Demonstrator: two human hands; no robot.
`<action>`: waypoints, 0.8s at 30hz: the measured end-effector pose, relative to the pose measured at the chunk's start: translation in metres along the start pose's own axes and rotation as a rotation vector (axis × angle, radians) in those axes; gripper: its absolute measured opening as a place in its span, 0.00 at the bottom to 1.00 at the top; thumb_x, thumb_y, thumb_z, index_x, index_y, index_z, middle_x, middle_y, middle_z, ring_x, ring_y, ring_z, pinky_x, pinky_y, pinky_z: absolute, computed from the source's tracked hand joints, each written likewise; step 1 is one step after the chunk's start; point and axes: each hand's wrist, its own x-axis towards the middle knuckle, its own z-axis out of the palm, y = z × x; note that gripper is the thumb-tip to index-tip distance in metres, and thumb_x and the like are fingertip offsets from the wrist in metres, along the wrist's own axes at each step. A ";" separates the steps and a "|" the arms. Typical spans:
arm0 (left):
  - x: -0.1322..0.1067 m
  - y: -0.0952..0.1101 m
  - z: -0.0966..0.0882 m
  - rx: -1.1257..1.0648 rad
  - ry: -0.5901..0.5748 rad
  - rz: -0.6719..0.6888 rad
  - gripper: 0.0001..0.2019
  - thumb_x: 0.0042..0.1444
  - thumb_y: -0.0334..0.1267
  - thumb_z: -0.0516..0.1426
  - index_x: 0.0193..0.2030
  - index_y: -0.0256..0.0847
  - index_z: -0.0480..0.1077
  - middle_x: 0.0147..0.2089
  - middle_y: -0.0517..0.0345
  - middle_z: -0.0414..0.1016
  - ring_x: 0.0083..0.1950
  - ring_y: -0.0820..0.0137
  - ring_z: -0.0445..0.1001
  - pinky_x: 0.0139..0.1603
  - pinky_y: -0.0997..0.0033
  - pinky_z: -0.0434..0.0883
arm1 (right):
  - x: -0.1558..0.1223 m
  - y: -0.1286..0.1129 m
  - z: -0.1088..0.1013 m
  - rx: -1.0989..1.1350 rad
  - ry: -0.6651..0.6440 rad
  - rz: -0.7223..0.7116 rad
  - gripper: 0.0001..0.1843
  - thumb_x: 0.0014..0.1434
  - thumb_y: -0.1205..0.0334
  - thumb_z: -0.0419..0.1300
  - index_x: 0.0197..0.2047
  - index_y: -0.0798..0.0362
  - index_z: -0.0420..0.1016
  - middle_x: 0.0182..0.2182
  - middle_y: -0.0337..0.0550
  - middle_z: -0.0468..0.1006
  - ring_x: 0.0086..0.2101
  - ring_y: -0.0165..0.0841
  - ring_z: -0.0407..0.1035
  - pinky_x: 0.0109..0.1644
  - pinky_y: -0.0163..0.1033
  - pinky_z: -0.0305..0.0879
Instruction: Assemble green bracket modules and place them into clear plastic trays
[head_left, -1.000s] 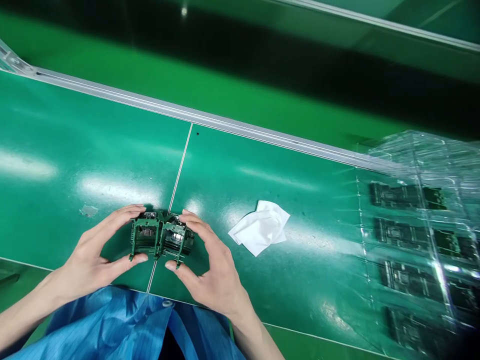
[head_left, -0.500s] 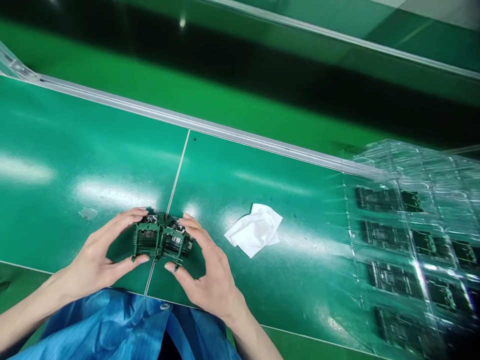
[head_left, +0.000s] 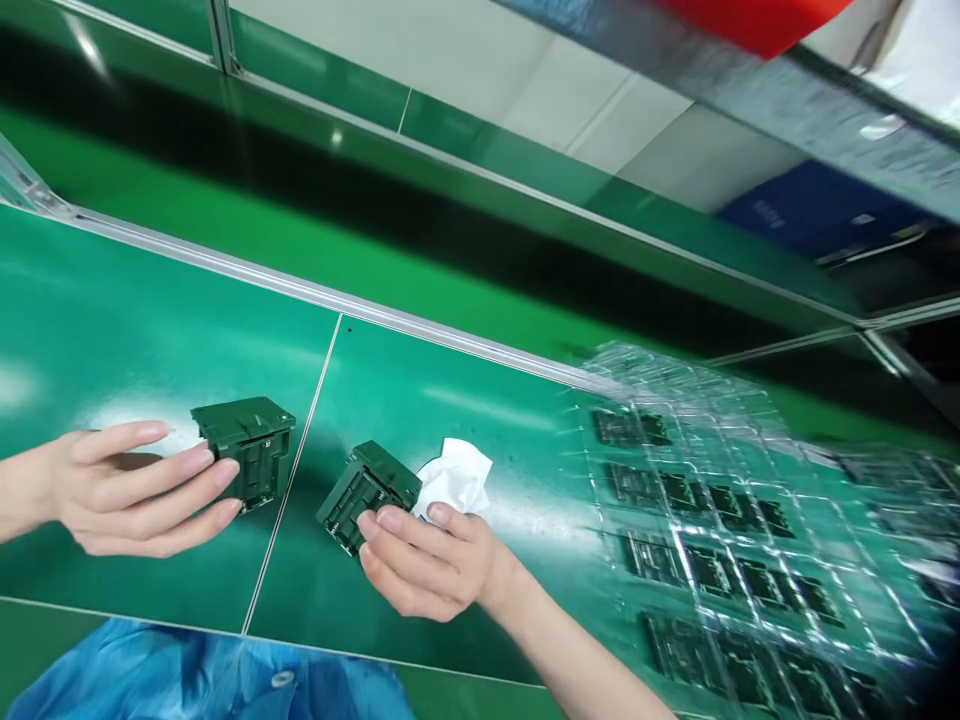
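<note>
My left hand (head_left: 139, 490) has its fingertips against the left side of a dark green block-shaped electronic module (head_left: 251, 445); its thumb is hidden from view. The module's smooth face is up and a recessed, slotted side points toward me. To the right, my right hand (head_left: 435, 560) is closed on a second green module (head_left: 367, 495) of the same kind, which is tilted, its fingers over the near corner. A gap separates the two modules. Behind the right hand lies a crumpled white cloth or paper (head_left: 457, 475), partly covered by the fingers and the module.
Clear plastic trays (head_left: 697, 520) with several dark green parts in their pockets stand at the right. A metal rail (head_left: 300, 290) runs along the far edge of the green table (head_left: 135, 320). A grey metal beam (head_left: 735, 100) crosses the upper right.
The two modules, side by side before, are now apart and turned, smooth faces up. My hands have spread, the left going left. The view has shifted right, showing more of the trays.
</note>
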 end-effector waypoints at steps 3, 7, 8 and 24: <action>0.004 0.005 -0.001 0.024 0.035 0.004 0.32 0.46 0.10 0.59 0.39 0.62 0.72 0.37 0.85 0.78 0.35 0.80 0.78 0.74 0.66 0.51 | 0.008 0.011 -0.008 0.065 -0.042 -0.083 0.09 0.56 0.66 0.64 0.29 0.40 0.74 0.38 0.23 0.82 0.41 0.21 0.77 0.35 0.23 0.74; 0.001 0.002 0.000 0.091 0.026 0.026 0.35 0.44 0.09 0.58 0.42 0.64 0.71 0.32 0.86 0.78 0.28 0.79 0.76 0.75 0.61 0.46 | 0.015 0.017 -0.015 0.210 -0.072 -0.055 0.09 0.56 0.67 0.66 0.31 0.41 0.74 0.41 0.23 0.81 0.41 0.19 0.76 0.37 0.20 0.72; 0.000 -0.002 0.001 0.096 0.021 0.059 0.34 0.45 0.10 0.58 0.42 0.64 0.71 0.33 0.85 0.78 0.27 0.78 0.76 0.75 0.61 0.45 | 0.015 0.017 -0.016 0.243 -0.077 -0.013 0.09 0.55 0.67 0.67 0.33 0.41 0.75 0.43 0.24 0.81 0.41 0.20 0.76 0.39 0.21 0.72; 0.027 0.050 0.033 -1.557 0.661 -2.036 0.13 0.43 0.44 0.65 0.35 0.41 0.72 0.40 0.48 0.77 0.50 0.47 0.74 0.45 0.43 0.78 | 0.037 -0.038 0.068 1.753 1.151 1.745 0.21 0.51 0.40 0.62 0.36 0.49 0.75 0.36 0.42 0.78 0.36 0.38 0.71 0.46 0.52 0.70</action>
